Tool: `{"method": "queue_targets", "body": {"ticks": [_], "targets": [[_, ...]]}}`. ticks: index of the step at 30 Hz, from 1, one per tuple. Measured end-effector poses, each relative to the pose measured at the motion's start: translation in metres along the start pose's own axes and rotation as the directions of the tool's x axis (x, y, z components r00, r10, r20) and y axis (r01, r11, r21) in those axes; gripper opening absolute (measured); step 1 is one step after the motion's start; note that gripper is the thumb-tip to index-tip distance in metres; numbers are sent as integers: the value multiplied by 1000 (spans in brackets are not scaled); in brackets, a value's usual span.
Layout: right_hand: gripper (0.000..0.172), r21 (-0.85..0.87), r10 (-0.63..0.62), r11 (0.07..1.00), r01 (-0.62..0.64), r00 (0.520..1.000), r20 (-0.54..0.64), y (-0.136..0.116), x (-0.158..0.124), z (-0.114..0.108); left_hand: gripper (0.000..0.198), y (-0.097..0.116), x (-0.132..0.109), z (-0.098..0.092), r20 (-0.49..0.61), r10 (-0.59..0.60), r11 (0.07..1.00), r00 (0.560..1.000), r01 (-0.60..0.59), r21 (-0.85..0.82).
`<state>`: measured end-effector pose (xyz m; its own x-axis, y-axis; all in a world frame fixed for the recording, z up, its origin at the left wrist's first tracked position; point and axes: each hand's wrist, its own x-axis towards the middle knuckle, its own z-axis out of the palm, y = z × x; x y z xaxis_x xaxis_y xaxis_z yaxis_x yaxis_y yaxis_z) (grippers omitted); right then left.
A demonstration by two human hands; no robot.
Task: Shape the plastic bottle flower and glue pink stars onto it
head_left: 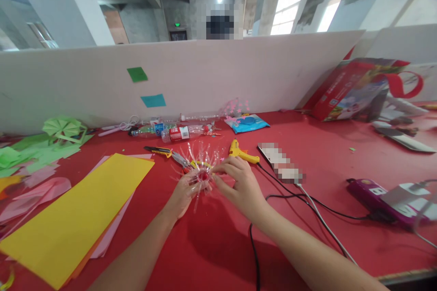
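Observation:
A clear plastic bottle top cut into thin splayed strips, with a red cap (203, 175) at its centre, sits between both hands on the red table (317, 154). My left hand (182, 194) cups it from the left, fingers curled around its base. On the right, my right hand (235, 182) pinches one of the clear strips between thumb and fingers. A yellow glue gun (241, 153) lies just behind my right hand. Its black cord runs back toward me.
A yellow paper sheet (75, 218) lies over pink sheets at left, green folded paper (51, 138) farther left. A yellow-handled cutter (159, 150), plastic bottles (177, 133), a blue packet (246, 123), a red box (355, 88) and a purple power strip (382, 198) surround the hands. A white partition stands behind.

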<state>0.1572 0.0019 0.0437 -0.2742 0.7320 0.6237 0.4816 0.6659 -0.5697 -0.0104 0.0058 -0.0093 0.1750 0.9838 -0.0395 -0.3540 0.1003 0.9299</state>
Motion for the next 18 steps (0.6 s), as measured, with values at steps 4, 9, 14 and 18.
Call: {"method": "queue_targets", "body": {"ticks": [4, 9, 14, 18], "targets": [[9, 11, -13, 1000, 13, 1000, 17, 0, 0, 0, 40, -2, 0, -1, 21, -7, 1000, 1000, 7, 12], [9, 12, -43, 999, 42, 997, 58, 0, -1, 2, 43, -2, 0, -1, 44, -18, 999, 999, 19, -29], [9, -12, -101, 995, 103, 989, 110, 0, -2, 4, 43, -3, 0, 0, 31, -16, 999, 999, 18, -50], [11, -25, -141, 989, 146, 979, 146, -2, -3, 5, 38, -5, 2, -1, 1, -8, 999, 1000, 8, -44]]}}
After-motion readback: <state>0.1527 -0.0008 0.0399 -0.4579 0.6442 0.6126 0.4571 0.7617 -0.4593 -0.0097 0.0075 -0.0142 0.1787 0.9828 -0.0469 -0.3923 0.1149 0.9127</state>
